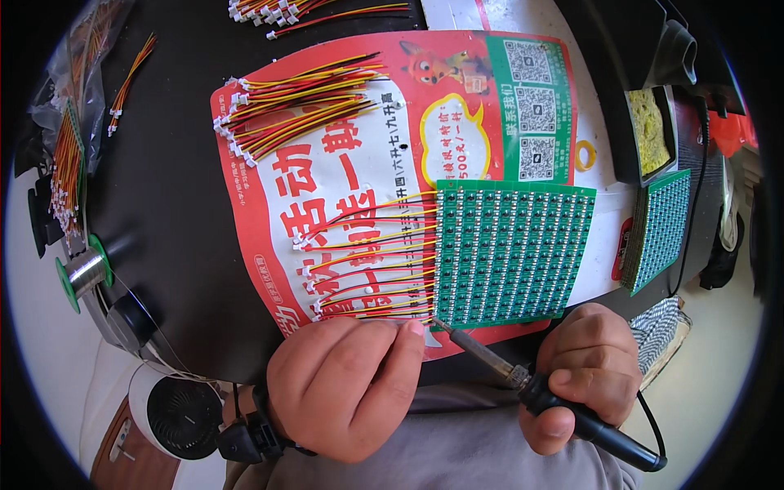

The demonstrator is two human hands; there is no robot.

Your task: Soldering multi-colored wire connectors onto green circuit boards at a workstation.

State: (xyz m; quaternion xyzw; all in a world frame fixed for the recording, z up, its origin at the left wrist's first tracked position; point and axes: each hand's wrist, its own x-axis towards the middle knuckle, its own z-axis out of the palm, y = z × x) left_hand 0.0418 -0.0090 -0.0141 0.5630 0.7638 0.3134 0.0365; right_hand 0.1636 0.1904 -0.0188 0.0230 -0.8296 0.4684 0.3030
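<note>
My right hand (pixel 588 380) grips the black handle of a soldering iron (pixel 490 359). The iron's tip meets the lower left corner of a green circuit board panel (pixel 514 253) filled with rows of small parts. At that same corner my left hand (pixel 343 384) is closed, thumb and forefinger pinched; what lies between them is hidden. Red, black and yellow wires (pixel 376 255) with white plugs run leftward from the panel's left edge, the lowest passing just above my left fingers.
Under the panel lies a red and white printed sheet (pixel 233 175). A bundle of plugged wires (pixel 302 106) rests on it. At left are a solder spool (pixel 84 272) and a bag of wires (pixel 73 139). At right stand a yellow sponge (pixel 648 131) in a holder and stacked green panels (pixel 657 233).
</note>
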